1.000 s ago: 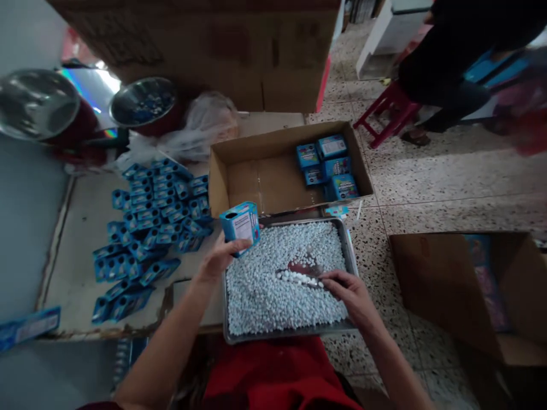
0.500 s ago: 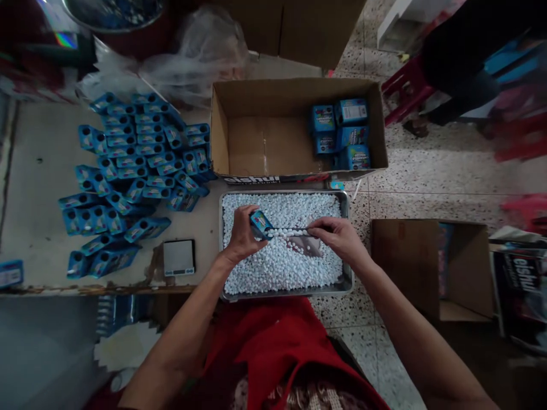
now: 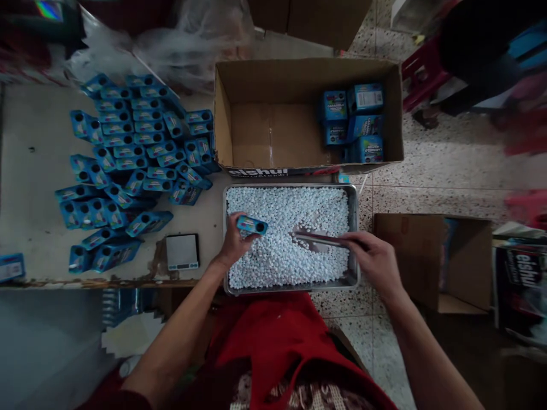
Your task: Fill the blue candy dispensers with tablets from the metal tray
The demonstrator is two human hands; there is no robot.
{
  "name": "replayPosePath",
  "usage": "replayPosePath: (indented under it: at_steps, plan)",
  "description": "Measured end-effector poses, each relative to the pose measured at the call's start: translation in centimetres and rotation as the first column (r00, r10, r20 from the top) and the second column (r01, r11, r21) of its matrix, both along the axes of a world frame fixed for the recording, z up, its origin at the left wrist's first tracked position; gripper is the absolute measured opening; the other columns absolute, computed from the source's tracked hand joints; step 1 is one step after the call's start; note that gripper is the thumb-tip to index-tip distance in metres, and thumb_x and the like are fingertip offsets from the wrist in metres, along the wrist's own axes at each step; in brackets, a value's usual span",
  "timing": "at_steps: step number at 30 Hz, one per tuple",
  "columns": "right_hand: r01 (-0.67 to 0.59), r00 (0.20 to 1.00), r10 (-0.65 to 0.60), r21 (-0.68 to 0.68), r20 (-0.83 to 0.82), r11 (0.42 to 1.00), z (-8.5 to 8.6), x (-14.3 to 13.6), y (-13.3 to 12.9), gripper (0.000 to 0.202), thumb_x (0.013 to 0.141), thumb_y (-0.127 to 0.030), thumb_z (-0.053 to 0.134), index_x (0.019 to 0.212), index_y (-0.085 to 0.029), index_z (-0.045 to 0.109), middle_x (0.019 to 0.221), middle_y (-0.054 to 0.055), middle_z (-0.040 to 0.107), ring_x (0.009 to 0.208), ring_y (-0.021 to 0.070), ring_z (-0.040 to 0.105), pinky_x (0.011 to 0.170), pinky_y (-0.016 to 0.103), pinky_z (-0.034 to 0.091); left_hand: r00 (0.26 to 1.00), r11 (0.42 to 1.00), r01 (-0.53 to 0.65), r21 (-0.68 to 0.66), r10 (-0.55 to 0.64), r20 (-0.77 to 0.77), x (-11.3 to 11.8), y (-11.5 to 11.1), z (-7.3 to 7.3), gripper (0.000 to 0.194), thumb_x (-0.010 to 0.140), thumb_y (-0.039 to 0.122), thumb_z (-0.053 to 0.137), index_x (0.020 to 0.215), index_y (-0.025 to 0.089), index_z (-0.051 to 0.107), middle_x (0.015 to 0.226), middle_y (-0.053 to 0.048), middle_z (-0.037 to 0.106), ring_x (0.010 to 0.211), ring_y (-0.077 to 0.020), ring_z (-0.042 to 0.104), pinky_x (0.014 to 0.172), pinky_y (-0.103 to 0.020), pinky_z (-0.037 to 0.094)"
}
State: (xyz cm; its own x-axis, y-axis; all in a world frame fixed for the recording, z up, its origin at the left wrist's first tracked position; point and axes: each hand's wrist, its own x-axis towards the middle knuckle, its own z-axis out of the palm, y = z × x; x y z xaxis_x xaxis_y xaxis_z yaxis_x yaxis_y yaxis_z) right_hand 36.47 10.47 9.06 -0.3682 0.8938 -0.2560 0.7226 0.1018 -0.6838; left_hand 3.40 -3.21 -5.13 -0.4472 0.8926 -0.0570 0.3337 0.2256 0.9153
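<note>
My left hand [image 3: 235, 241] is closed round a small blue candy box [image 3: 252, 225] with a dark round hole in its top, held over the left part of a metal tray [image 3: 356, 239]. Small white candies [image 3: 282, 267] fill most of this tray. On the right side my right hand [image 3: 376, 259] grips the end of a narrow metal scoop [image 3: 322, 238], whose tip reaches into the candies near a partly bare patch of tray bottom. No candies can be made out in the scoop, and the inside of the held box is too dark to see.
Many similar blue boxes [image 3: 128, 136] stand on the table at left, beside a small digital scale [image 3: 183, 251]. Behind the tray is an open cardboard carton [image 3: 273, 134] with several boxes at its right end. Another carton [image 3: 405, 256] sits at right; a person's leg [image 3: 465, 102] shows beyond.
The scoop, earlier holding a row of candies at the box's opening, has moved right and down to the candies. The box has shifted left, and its hole now faces up.
</note>
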Motion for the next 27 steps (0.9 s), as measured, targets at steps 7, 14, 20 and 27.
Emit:
replayPosePath:
  at_steps: [7, 14, 20, 27]
  plan:
    - [0.402, 0.913, -0.400, -0.006, 0.083, 0.916, -12.7, 8.1, 0.2, 0.037, 0.078, -0.048, 0.068, 0.090, -0.014, 0.080, 0.075, 0.006, 0.074, 0.061, 0.0184, 0.061, 0.060, 0.029, 0.045, 0.921, 0.897, -0.386, 0.213, 0.388, 0.036, 0.2, 0.7, -5.1, 0.065, 0.079, 0.049, 0.079, 0.120, 0.025, 0.035, 0.121, -0.009, 0.050, 0.113, -0.0221, 0.057, 0.104, -0.041, 0.046]
    - [0.109, 0.984, -0.131, -0.174, -0.121, 0.979, -18.0, -4.3, 0.6, 0.026, 0.083, -0.037, 0.064, 0.092, -0.018, 0.080, 0.093, 0.007, 0.078, 0.086, 0.0226, 0.069, 0.080, 0.033, 0.051, 0.926, 0.917, -0.366, 0.159, 0.342, 0.159, 7.0, 3.5, -6.9, 0.068, 0.079, 0.056, 0.076, 0.122, 0.026, 0.034, 0.123, -0.010, 0.050, 0.112, -0.0239, 0.059, 0.104, -0.044, 0.047]
    - [0.142, 0.961, -0.221, -0.392, -0.164, 0.909, -19.2, -6.3, 0.5, 0.026, 0.072, -0.029, 0.058, 0.085, -0.018, 0.077, 0.068, 0.000, 0.067, 0.062, 0.0155, 0.057, 0.061, 0.027, 0.046, 0.966, 0.972, -0.222, 0.077, 0.208, 0.152, 9.8, 4.5, -3.3, 0.063, 0.080, 0.062, 0.074, 0.120, 0.027, 0.042, 0.119, -0.010, 0.055, 0.112, -0.0258, 0.062, 0.104, -0.046, 0.049]
    - [0.217, 0.857, -0.436, -0.576, -0.275, 0.788, -12.6, -1.2, 1.0, 0.029, 0.069, -0.027, 0.065, 0.093, -0.016, 0.076, 0.055, -0.006, 0.053, 0.049, 0.0094, 0.044, 0.050, 0.023, 0.037, 0.982, 0.989, -0.037, 0.140, 0.062, -0.181, 3.0, 3.8, 2.3, 0.031, 0.086, 0.030, 0.074, 0.110, 0.024, 0.054, 0.110, -0.006, 0.063, 0.109, -0.0233, 0.062, 0.101, -0.041, 0.049]
